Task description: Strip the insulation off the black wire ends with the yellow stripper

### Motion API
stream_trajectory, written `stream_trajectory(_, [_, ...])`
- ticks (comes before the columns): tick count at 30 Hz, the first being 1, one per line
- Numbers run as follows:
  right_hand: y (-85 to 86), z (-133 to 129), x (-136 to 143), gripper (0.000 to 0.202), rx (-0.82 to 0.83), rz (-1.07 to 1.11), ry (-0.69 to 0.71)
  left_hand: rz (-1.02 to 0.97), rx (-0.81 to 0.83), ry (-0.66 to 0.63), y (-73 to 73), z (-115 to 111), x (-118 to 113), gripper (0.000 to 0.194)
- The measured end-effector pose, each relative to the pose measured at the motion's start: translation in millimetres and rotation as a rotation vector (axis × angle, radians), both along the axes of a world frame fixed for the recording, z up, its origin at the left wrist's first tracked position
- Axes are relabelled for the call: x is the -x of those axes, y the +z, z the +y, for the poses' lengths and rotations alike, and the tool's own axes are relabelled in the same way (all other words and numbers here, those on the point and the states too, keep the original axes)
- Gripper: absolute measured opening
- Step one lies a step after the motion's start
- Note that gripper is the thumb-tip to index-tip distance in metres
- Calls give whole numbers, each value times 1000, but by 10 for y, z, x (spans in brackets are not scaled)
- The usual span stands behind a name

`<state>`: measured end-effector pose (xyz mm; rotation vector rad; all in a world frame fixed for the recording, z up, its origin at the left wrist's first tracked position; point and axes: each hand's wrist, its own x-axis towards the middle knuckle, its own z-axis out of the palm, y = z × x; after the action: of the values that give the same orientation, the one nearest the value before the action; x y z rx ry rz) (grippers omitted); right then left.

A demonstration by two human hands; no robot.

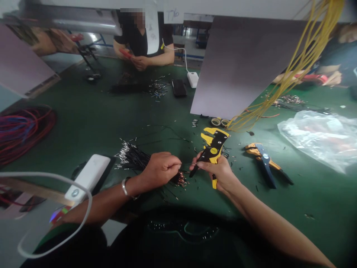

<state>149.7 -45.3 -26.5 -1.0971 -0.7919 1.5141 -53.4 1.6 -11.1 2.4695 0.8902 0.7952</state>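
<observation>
My right hand (219, 171) is wrapped round the handles of a yellow and black wire stripper (213, 150), whose jaws point up and away from me. To its left, my left hand (161, 167) is closed in a pinch, with a thin wire (188, 164) running from its fingertips toward the fingers of my right hand. Under and beside my left hand lies a bundle of black wires (136, 156), with silvery ends on the left and bare copper ends (182, 179) on the right.
A blue and orange stripper (266, 160) lies at right, near a plastic bag (320, 137). Yellow wires (295, 74) hang at upper right. A white power bank (87, 178) and coiled red wires (25, 130) are at left. Two people work across the green table (92, 108).
</observation>
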Motion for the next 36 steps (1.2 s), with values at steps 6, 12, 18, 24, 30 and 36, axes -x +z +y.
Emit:
stream_trajectory(6, [-44,-29,-58,24,2,65,46,-25,143,32,15,6,2,17])
stream_trajectory(12, [-49,-76,-123,34,-89,69,140,-19,15,47,-2,9,-3,20])
stream_trajectory(18, [39,-84,-227,44,-152,1,181,-25,-294,66,-10,-2,-2,23])
stream_trajectory(24, [35,-69,-240,46,-127,38,217,-45,-380,65,-7,-17,-8,20])
stream_trajectory(30, [32,-79,-185,43,-140,-2,140,-38,-351,72,-36,-5,5,20])
stream_trajectory(36, [45,-97,-183,40,-146,-3,116,-34,-343,86,-25,-2,-3,22])
